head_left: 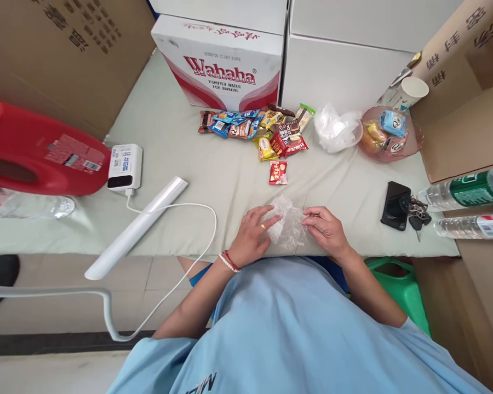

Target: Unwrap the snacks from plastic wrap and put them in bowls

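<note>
head view: a crumpled clear plastic bag (pixel 288 230) lies between the left hand (pixel 251 236) and the right hand (pixel 326 231), near the front edge of the tabletop (pixel 164 131).

the left hand's fingers are loosely spread and touch the bag's left side; the right hand pinches its right edge between fingertips. neither hand is plainly nearer; the bag's longer axis seems to run near to far, though its creases make this unsure. just beyond the hands lies one red packet (pixel 278 172), then a heap of snack packets (pixel 285 137). farther, to the right, a white plastic bag (pixel 334 128) sits just beside a pink bowl (pixel 413 145). pale cloth (pixel 230 169) covers the surface; white cartons (pixel 340 71) stand at the back.
</note>
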A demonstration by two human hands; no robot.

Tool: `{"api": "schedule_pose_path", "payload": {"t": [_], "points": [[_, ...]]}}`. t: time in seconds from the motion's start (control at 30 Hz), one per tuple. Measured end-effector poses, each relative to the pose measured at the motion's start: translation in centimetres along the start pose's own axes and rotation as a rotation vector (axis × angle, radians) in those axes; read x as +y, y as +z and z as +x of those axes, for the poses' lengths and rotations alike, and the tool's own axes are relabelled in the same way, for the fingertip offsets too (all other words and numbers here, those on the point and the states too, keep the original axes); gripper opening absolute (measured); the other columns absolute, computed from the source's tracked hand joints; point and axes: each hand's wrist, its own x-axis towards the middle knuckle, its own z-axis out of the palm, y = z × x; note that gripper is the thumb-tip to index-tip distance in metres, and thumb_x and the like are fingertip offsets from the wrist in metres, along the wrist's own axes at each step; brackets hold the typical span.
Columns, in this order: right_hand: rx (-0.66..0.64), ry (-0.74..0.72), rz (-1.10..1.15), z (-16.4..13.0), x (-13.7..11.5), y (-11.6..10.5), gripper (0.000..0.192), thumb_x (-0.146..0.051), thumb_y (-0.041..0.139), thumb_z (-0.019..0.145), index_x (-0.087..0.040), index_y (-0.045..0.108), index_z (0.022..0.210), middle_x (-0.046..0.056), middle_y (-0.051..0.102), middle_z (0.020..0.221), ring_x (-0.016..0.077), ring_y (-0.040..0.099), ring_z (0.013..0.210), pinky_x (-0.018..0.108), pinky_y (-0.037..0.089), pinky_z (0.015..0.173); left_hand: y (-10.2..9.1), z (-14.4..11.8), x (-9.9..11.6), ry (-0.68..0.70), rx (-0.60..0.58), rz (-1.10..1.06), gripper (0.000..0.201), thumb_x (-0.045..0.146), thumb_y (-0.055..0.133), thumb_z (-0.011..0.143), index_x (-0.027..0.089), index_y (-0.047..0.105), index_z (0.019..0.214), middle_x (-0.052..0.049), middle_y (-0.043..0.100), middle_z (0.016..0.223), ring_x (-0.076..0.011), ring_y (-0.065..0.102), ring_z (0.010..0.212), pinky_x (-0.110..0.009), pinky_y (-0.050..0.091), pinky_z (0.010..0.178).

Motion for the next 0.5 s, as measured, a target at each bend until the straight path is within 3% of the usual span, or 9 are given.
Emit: {"api": "schedule_pose_path", "payload": {"t": [0.07, 0.17, 0.37, 0.5], "points": [[-0.003, 0.014, 0.0, -0.2, 0.2, -0.6, 0.021, -0.024, 0.059, 0.096, -0.031, 0.079, 0.098, 0.007, 0.069, 0.114, 0.0219, 0.069, 0.103, 0.039, 0.057, 0.088, 0.7, 0.4, -1.0, -0.034, -0.023, 0.007, 0.02, 0.023, 0.065, 0.087, 0.028, 0.077, 0.102, -0.01, 0.068, 0.127, -0.0323, 0.054, 0.125, -0.056, 0.041, 0.108], [-0.001, 0.059, -0.009, -0.2, 0.8, -1.9, 0.017, -0.028, 0.062, 0.095, -0.031, 0.079, 0.097, 0.006, 0.069, 0.113, 0.0219, 0.069, 0.101, 0.039, 0.057, 0.088, 1.6, -0.1, -2.1, -0.155, 0.143, -0.09, 0.012, 0.031, 0.067, 0.09, 0.027, 0.077, 0.088, -0.008, 0.073, 0.101, -0.027, 0.06, 0.105, -0.049, 0.047, 0.1], [-0.014, 0.059, -0.058, 0.4, 2.2, -3.6, 0.017, -0.027, 0.062, 0.093, -0.03, 0.079, 0.097, 0.006, 0.069, 0.112, 0.022, 0.069, 0.102, 0.04, 0.056, 0.089, 1.3, -2.4, -2.7, -0.37, 0.548, -0.43, 0.014, 0.039, 0.072, 0.089, 0.024, 0.074, 0.09, -0.004, 0.069, 0.096, -0.0185, 0.064, 0.091, -0.033, 0.051, 0.083], [0.015, 0.075, -0.08, 0.3, 3.3, -3.4, 0.02, -0.022, 0.061, 0.092, -0.029, 0.078, 0.097, 0.006, 0.069, 0.113, 0.0222, 0.069, 0.103, 0.04, 0.056, 0.089, -0.6, -3.2, -3.5, -0.453, 0.664, -0.407, 0.016, 0.039, 0.074, 0.085, 0.023, 0.072, 0.087, -0.002, 0.068, 0.092, -0.0166, 0.063, 0.088, -0.029, 0.05, 0.08]]}}
